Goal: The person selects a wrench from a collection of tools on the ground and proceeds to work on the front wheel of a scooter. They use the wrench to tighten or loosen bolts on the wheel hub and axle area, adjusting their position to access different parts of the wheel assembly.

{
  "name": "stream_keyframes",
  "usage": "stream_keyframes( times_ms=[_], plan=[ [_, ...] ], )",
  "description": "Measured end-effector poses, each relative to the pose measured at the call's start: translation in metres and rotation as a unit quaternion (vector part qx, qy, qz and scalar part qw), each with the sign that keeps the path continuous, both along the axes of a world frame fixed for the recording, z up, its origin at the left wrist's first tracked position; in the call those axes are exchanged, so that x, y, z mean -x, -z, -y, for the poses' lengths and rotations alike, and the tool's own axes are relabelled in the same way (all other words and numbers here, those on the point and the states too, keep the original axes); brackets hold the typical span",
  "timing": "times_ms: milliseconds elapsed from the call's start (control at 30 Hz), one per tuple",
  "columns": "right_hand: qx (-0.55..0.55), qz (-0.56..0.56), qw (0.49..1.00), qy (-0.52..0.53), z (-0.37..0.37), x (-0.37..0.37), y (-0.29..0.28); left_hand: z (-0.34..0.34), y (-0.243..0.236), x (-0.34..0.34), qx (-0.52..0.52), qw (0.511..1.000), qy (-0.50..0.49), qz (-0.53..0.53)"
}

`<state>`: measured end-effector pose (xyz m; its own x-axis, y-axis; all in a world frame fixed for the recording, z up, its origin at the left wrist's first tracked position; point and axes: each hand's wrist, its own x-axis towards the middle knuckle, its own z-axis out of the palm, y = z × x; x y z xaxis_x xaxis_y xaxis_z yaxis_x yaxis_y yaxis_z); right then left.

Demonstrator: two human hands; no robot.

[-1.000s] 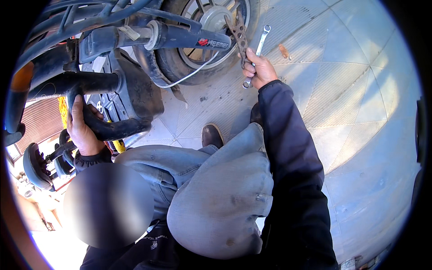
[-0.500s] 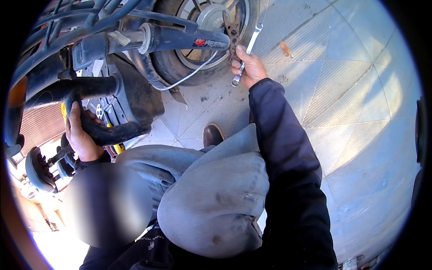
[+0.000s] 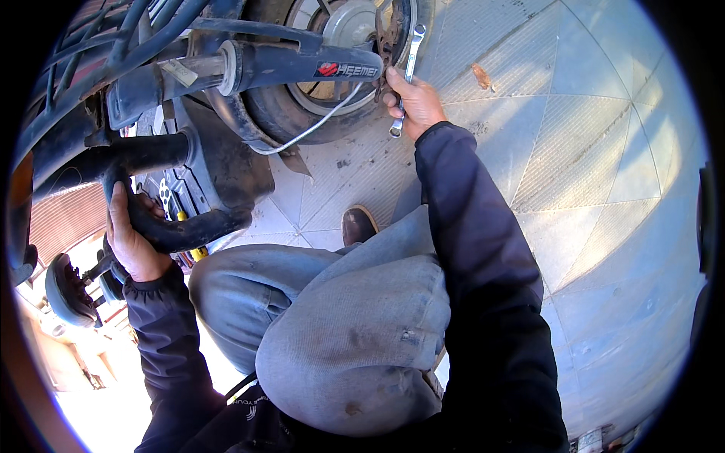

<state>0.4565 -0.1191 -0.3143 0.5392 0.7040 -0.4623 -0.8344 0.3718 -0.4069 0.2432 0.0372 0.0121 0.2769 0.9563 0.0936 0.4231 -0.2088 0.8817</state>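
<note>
My right hand is closed around the middle of a chrome double-ended ring spanner, which stands nearly upright in the picture. Its upper ring points away from me, beside a two-wheeler's wheel. My fingertips are close to a rusty metal bracket at the axle; whether they touch it I cannot tell. On the left, my left hand grips a bent black frame tube, with its fingers partly hidden behind the tube. A black shock-absorber-like leg runs toward the wheel, and a pale cable curves below it.
Black tubular bars crowd the upper left. Beneath the frame lie tools, one with a yellow handle. A brown scrap is on the tiled floor at right. My shoe is below the wheel.
The view has shifted slightly, and the machine appears a little further left. In my right hand the spanner stands more upright. My left hand keeps its hold on the tube.
</note>
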Motion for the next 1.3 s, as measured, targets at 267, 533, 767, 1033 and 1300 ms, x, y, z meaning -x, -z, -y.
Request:
stream_keyframes(
  times_ms=[267,533,767,1033,1300],
  plan=[
    [0.037,0.023,0.999,0.003,0.006,0.000,-0.009,-0.008,0.000,0.011,0.018,1.000,0.004,0.004],
    [0.051,0.065,0.996,-0.026,0.002,-0.016,0.004,-0.011,0.000,0.012,0.013,1.000,0.011,0.004],
    [0.038,0.057,0.997,-0.018,0.002,-0.015,0.010,-0.003,0.002,0.004,0.006,1.000,-0.017,0.006],
    [0.164,0.135,0.976,0.043,0.003,0.006,-0.003,-0.002,0.001,0.003,0.008,1.000,0.004,0.019],
    [0.316,0.340,0.884,0.055,-0.011,0.020,-0.014,-0.003,0.001,0.005,0.012,1.000,-0.006,0.015]
  ],
)
